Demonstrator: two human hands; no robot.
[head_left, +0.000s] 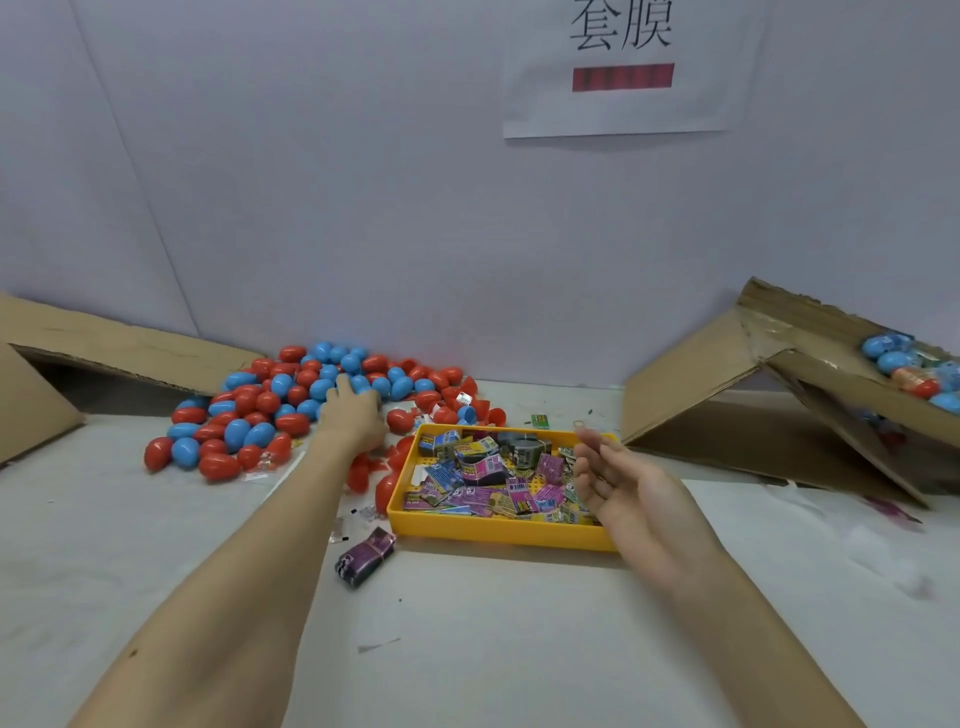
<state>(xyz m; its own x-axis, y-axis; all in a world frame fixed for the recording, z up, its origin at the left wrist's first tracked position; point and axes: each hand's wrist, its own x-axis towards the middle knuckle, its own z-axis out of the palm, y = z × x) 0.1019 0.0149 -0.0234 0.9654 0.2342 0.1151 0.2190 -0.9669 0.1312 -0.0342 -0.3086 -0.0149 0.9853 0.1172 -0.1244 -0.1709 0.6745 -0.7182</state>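
Eggs (236, 434), likely light hollow plastic, slippery, heaped on worktop (493, 649) by the wall (363, 208). Left hand (353, 413) on the pile, grip blurred, cannot tell if curled. Right hand (618, 483) grip spread, empty, over yellow tray (498, 535). Take one round its middle.

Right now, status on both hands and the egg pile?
Left hand on the egg pile, grip unclear. Right hand open, palm up, over the yellow tray. Nothing in the way.

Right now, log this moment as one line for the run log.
left grip: on egg pile, hold unclear | right grip: open, empty, by yellow tray | packets: in tray
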